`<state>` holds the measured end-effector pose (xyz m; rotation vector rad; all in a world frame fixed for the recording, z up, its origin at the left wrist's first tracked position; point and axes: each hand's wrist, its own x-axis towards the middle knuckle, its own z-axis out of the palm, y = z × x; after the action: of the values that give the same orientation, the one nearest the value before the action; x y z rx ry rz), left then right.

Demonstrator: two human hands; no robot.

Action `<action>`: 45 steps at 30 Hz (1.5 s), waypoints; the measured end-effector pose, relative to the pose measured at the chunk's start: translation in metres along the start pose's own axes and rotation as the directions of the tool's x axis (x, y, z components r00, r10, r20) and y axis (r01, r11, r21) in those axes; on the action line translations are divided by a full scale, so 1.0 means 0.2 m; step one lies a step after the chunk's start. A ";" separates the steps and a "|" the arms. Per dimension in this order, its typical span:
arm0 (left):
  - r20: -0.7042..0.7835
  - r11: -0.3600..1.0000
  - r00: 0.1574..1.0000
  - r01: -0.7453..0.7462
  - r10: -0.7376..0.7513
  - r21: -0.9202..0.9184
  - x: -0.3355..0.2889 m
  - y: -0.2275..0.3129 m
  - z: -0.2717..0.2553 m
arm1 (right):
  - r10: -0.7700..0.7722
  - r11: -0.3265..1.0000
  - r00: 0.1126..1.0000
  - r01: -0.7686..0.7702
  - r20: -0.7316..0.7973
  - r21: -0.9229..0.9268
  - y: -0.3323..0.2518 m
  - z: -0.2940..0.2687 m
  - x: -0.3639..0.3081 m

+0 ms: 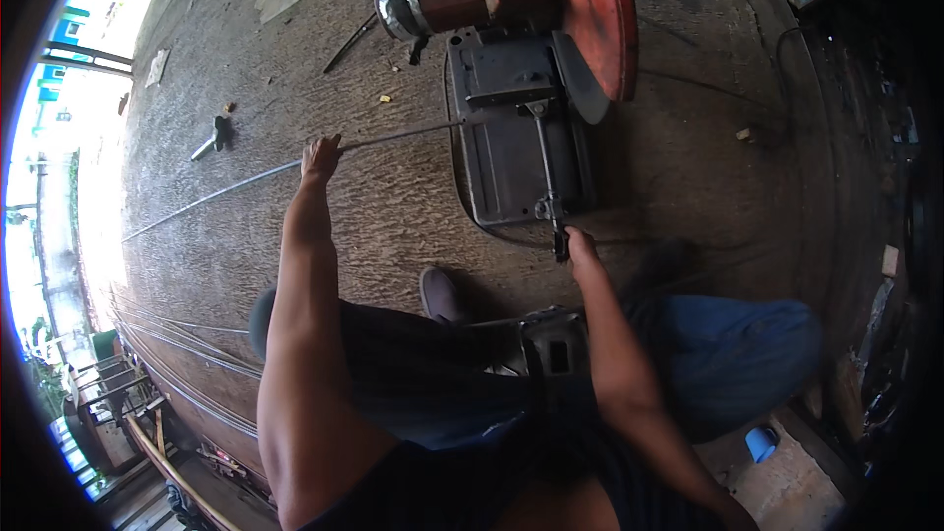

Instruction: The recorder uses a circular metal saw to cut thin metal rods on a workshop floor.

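A cut-off saw stands on the floor in front of me, with a flat dark metal base (501, 172), a red wheel guard (602, 15) and a grey abrasive disc (582, 88). My left hand (320, 157) is closed around a long thin metal rod (231, 187), whose right end reaches the left side of the base. At the near end of the saw's clamp screw (547, 152), my right hand (582, 248) has its fingers on the dark crank handle (561, 244). Whether the rod's tip sits between the clamp jaws is too small to tell.
Several more rods (206, 354) lie at the lower left. A small grey tool (209, 141) and a dark thin bar (349, 46) are on the floor beyond my left hand. A black cable (462, 192) curves round the base. A blue cup (760, 444) is at the lower right.
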<state>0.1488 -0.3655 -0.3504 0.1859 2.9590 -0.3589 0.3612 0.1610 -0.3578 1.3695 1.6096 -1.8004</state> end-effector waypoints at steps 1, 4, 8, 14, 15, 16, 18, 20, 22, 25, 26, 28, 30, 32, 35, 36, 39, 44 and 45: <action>0.008 0.985 0.990 0.139 -0.140 0.101 -0.06 -0.16 0.05 | 0.046 0.999 0.998 -0.047 0.042 0.027 0.00 0.03 -0.01; -0.116 0.700 0.816 0.551 -0.567 0.455 -0.11 -0.76 -0.23 | 0.083 0.979 0.960 -0.129 0.268 0.159 0.09 -0.03 0.16; 0.276 0.830 0.788 0.552 -0.550 0.080 -0.10 -1.04 -0.68 | 0.226 0.907 0.922 -0.317 0.315 0.278 0.08 -0.12 0.17; 0.151 0.715 0.974 0.228 -0.172 -0.661 -0.10 -0.44 -1.33 | 0.309 0.767 0.854 -0.484 0.418 0.421 0.07 -0.04 0.17; 0.125 0.745 0.989 0.146 -0.085 -0.651 -0.13 -0.18 -1.46 | 0.316 0.703 0.834 -0.526 0.453 0.478 0.08 -0.06 0.20; 0.101 0.768 0.995 0.068 -0.004 -0.637 -0.19 0.05 -1.59 | 0.319 0.634 0.809 -0.569 0.494 0.523 0.09 -0.07 0.23; 0.056 0.805 0.993 -0.052 0.105 -0.591 -0.28 0.32 -1.76 | 0.342 0.521 0.858 -0.512 0.382 0.683 0.06 -0.05 0.23; 0.036 0.834 0.983 -0.134 0.181 -0.536 -0.40 0.42 -1.79 | 0.131 0.751 0.982 -0.189 0.138 0.633 -0.02 0.02 0.02; -0.125 0.751 0.941 -0.328 0.316 -0.573 -0.43 0.49 -1.78 | -0.043 0.838 0.980 0.141 -0.194 0.527 -0.16 0.07 -0.20; 0.055 0.841 0.974 -0.162 0.221 -0.516 -0.46 0.70 -1.68 | -0.240 0.656 0.961 0.055 0.139 0.753 -0.27 0.03 -0.30; 0.138 0.877 0.977 -0.081 0.165 -0.473 -0.48 0.78 -1.63 | -0.269 0.731 0.958 0.134 0.102 0.669 -0.34 0.02 -0.36; 0.275 0.886 0.910 -0.171 0.309 -0.430 -0.48 1.21 -1.59 | -0.394 0.909 0.914 0.403 -0.091 0.105 -0.42 -0.21 0.05; 0.444 0.911 0.830 -0.172 0.339 -0.374 -0.62 1.18 -1.24 | -0.087 0.955 0.930 0.181 0.358 -0.236 -0.65 -0.25 -0.16; 0.487 0.863 0.713 -0.404 0.505 -0.303 -0.73 1.36 -1.05 | -0.233 0.487 0.867 0.496 0.440 -0.719 -0.97 -0.43 -0.21; 0.478 0.816 0.661 -0.490 0.578 -0.308 -0.86 1.43 -0.77 | -0.404 -0.053 0.768 0.523 0.497 -0.851 -1.44 -0.76 -0.35; 0.485 0.807 0.647 -0.510 0.588 -0.298 -0.89 1.43 -0.70 | -0.419 -0.091 0.769 0.494 0.483 -0.865 -1.57 -0.90 -0.36; 0.574 0.818 0.594 -0.498 0.564 -0.288 -0.90 1.44 -0.62 | -0.444 -0.008 0.764 0.519 0.468 -0.855 -1.82 -1.30 -0.44; 0.604 0.842 0.600 -0.469 0.525 -0.266 -0.95 1.46 -0.41 | -0.401 0.282 0.791 0.586 0.462 -0.759 -1.62 -1.80 -0.21; 0.657 0.861 0.566 -0.414 0.499 -0.297 -0.96 1.44 -0.32 | -0.389 0.291 0.811 0.557 0.436 -0.778 -1.48 -1.87 -0.06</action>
<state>0.3690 -0.0920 -0.3232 0.6311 2.0263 -0.1364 0.2878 0.5795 -0.1391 0.1985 2.4841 -0.8379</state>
